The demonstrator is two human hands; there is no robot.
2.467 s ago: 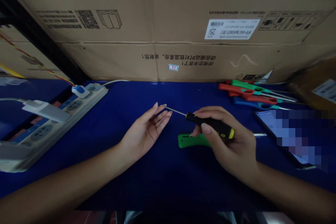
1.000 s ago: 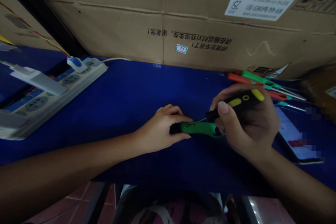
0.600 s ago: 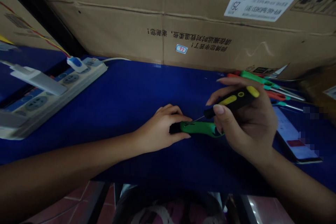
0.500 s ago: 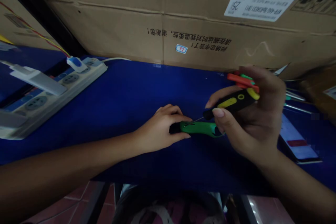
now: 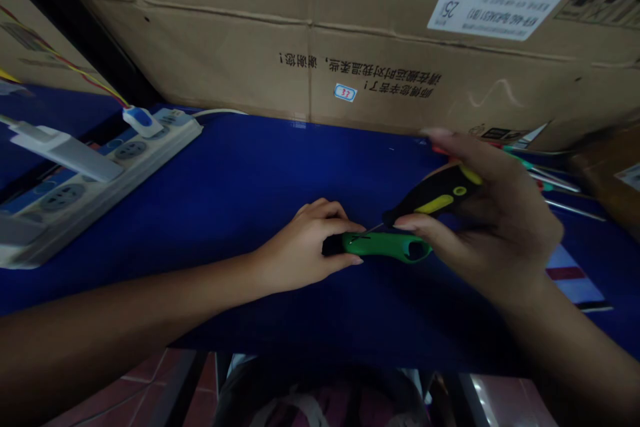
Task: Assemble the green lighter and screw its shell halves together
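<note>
My left hand (image 5: 313, 240) pinches the left end of a slim green handle-shaped piece (image 5: 383, 246) between thumb and fingers, low over the blue tabletop. At its right end the piece has an opening; something dark at its left end is mostly covered by my hand. My right hand (image 5: 493, 227) holds a screwdriver (image 5: 437, 193) with a black and yellow handle, thumb under the neck and fingers over the far side. The screwdriver's thin shaft slants down left, and its tip meets the green piece near my left fingertips.
A white power strip (image 5: 165, 147) with plugs lies at the left. Behind the blue tabletop (image 5: 250, 167) stands a large cardboard box (image 5: 225, 53). Several metal-shafted tools (image 5: 575, 210) lie beyond my right hand, and a phone-like flat object (image 5: 575, 280) sits at the right.
My right hand has shifted slightly right and its grip on the screwdriver has turned, with the handle rolled and tilted more steeply. My left hand and the green piece stay put.
</note>
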